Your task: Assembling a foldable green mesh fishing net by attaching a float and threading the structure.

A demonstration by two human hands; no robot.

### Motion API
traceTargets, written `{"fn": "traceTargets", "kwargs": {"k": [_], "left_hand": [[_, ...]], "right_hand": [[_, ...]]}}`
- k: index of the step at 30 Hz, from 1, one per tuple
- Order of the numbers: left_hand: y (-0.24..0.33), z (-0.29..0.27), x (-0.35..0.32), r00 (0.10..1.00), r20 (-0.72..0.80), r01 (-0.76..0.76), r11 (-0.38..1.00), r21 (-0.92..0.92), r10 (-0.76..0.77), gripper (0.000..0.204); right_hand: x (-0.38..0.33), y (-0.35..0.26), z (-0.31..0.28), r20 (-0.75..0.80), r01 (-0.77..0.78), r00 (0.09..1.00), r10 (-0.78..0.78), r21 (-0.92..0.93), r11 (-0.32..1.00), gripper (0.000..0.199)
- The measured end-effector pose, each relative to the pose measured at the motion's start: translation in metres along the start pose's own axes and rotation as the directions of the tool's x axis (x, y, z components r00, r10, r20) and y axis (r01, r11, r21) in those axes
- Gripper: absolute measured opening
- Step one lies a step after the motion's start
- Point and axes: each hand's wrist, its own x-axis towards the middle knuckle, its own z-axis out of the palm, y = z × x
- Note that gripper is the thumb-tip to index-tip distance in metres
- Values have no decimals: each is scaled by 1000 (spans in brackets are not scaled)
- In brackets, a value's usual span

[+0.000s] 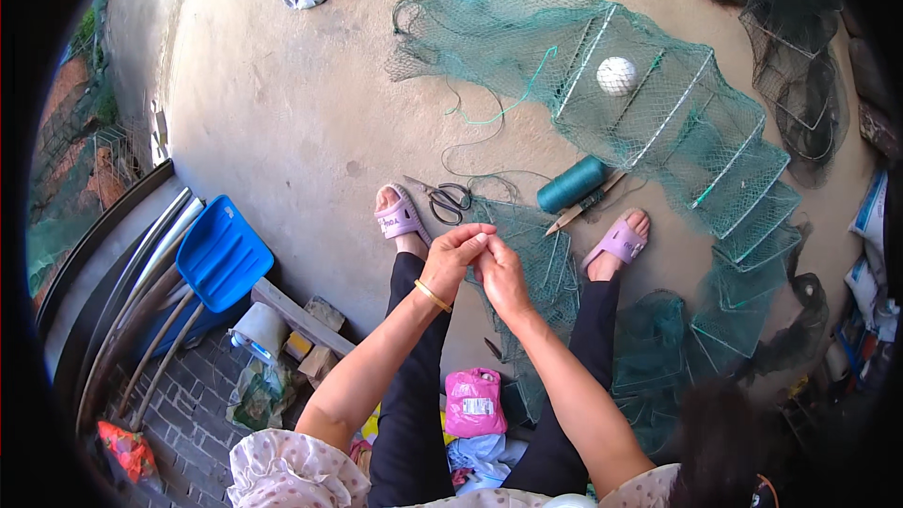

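Note:
My left hand (455,260) and my right hand (503,275) meet fingertip to fingertip in front of my knees, both closed in a pinch. Whatever lies between the fingers is too small to make out. Green netting (527,235) spreads on the ground below them, between my feet. Black-handled scissors (450,199) lie just beyond my left hand, by the left slipper. A spool of green twine (570,184) rests beyond my right hand, with a pointed wooden netting needle (566,218) beside it. Loose dark twine curls over the ground near the scissors.
A long green framed net trap (658,113) curves from the far middle down the right side, with a white ball (617,76) showing in it. To the left stand a blue shovel (224,252) and a white bucket (261,331). A pink package (475,403) sits between my legs.

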Motion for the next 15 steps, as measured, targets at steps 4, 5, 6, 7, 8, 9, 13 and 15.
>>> {"fn": "traceTargets", "kwargs": {"k": [4, 5, 6, 7, 8, 9, 13, 15], "left_hand": [[-2, -38, -7, 987, -161, -27, 989, -146, 3, 13], [-1, -42, -8, 990, -141, -31, 991, -133, 12, 13], [0, -49, -6, 992, -123, -49, 993, -110, 35, 14], [-9, -58, -5, 995, -103, -20, 994, -112, 9, 16], [-14, -63, 2, 995, -96, -17, 993, -120, 5, 16], [-19, -66, 8, 993, -115, 16, 993, -118, -30, 18], [-53, -105, 39, 951, -258, 169, 986, -17, -167, 24], [-66, -123, 49, 930, -317, 220, 973, 72, -187, 24]], "right_hand": [[-4, 6, 24, 134, -16, 991, 27, -85, 996, 18], [-5, 8, 25, 156, 4, 988, 16, -123, 992, 18], [0, 5, 27, 184, 37, 983, -9, -152, 988, 18], [-2, 3, 29, 190, -8, 981, 42, -173, 985, 17], [1, 9, 25, 183, -11, 982, 45, -183, 983, 17], [5, 18, 20, 173, -67, 980, 101, -193, 979, 17], [4, 52, 3, 67, -195, 975, 213, -214, 957, 16], [-1, 74, -9, 34, -218, 973, 228, -187, 958, 17]]}}
